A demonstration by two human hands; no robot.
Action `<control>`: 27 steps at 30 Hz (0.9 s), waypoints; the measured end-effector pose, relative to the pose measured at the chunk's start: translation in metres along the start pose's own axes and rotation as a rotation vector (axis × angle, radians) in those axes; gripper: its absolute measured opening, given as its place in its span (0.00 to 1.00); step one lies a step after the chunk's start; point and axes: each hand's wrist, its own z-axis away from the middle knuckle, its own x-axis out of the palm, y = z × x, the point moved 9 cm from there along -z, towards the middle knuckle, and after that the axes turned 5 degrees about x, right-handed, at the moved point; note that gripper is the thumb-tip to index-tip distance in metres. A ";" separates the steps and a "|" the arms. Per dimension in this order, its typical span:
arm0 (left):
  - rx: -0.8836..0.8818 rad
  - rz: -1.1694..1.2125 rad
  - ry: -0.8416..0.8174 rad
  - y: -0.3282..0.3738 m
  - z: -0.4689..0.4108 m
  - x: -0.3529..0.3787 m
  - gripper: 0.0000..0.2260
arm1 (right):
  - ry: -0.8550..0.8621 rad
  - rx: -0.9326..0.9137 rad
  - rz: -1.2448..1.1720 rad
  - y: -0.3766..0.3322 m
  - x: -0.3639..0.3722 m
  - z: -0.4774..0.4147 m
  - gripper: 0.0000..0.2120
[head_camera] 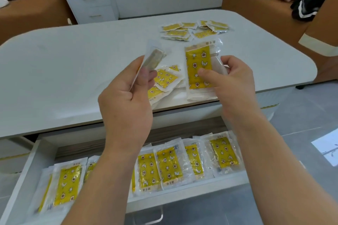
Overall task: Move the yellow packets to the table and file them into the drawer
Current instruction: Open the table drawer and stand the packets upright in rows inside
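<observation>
While the left hand (pixel 126 97) pinches a tilted packet (pixel 153 56), the right hand (pixel 232 82) grips an upright packet (pixel 198 60).

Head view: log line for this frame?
left hand: grips edge-on packet | right hand: grips face-up packet | drawer: open, filed packets in row | table: far pile, near pile unfiled

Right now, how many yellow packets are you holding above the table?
2: an edge-on packet in the left hand, a camera-facing packet in the right hand. More may be stacked behind it.
</observation>
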 end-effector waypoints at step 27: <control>-0.468 -0.469 -0.783 -0.046 0.053 0.062 0.27 | -0.792 0.345 1.203 0.088 0.009 0.023 0.13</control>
